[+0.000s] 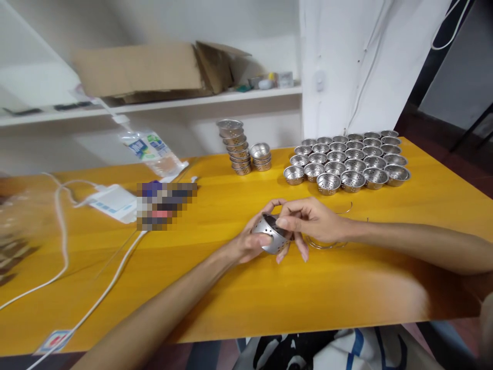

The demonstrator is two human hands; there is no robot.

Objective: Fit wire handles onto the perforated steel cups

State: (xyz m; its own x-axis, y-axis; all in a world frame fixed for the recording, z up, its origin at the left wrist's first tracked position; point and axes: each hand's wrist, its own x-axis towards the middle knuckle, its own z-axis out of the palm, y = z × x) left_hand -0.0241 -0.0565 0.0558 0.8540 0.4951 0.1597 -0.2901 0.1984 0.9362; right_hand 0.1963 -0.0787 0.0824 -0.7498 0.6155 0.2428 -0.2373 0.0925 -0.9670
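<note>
In my left hand [246, 246] is a perforated metal cup [275, 243], tilted with its mouth towards my right hand. The left thumb presses on its side wall, and the other fingers curl round behind it. My right hand [314, 220] is closed at the cup's mouth, thumb and fingertips together over the rim. Whatever the right fingertips pinch is hidden. Thin metal wire rings [326, 247] lie on the table, partly covered by my right wrist.
Rows of perforated cups [352, 181] stand at the back right of the yellow table [215, 308]. Two stacks of cups [239, 154] stand left of them. A power strip [113, 203], white cables [111, 285] and a plastic bottle [152, 151] occupy the left; a cardboard box [142, 69] rests on a shelf.
</note>
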